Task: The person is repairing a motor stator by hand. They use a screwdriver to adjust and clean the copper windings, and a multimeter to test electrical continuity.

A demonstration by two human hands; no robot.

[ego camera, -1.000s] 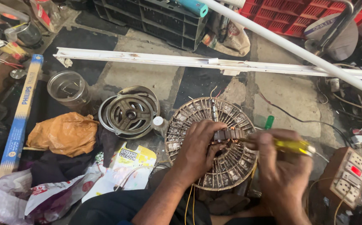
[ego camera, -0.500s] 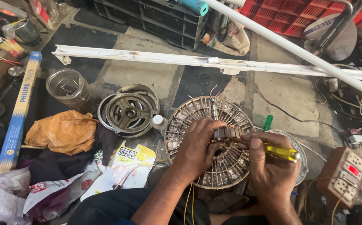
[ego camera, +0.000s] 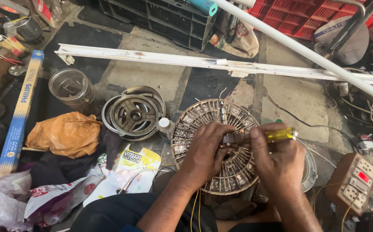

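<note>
A round slotted motor stator core [ego camera: 195, 124] lies on the floor in front of me, with a short shaft standing up at its far side. My left hand [ego camera: 206, 152] rests on the middle of the core and pinches a small dark part there. My right hand [ego camera: 274, 161] grips a screwdriver with a clear yellow handle [ego camera: 281, 135], held level with its tip pointing left into that part. Yellow wires hang below the core toward my lap.
A round metal motor cover [ego camera: 134, 112] and a small white bottle lie left of the core. Farther left are a glass jar [ego camera: 70, 88], an orange bag [ego camera: 64, 134] and a long tube-light box [ego camera: 16, 129]. A white light fitting [ego camera: 195, 62] crosses behind. A socket board [ego camera: 356, 180] sits at right.
My right hand has moved up and left with the screwdriver, bringing its tip closer onto the part my left hand holds. The camera view has shifted slightly.
</note>
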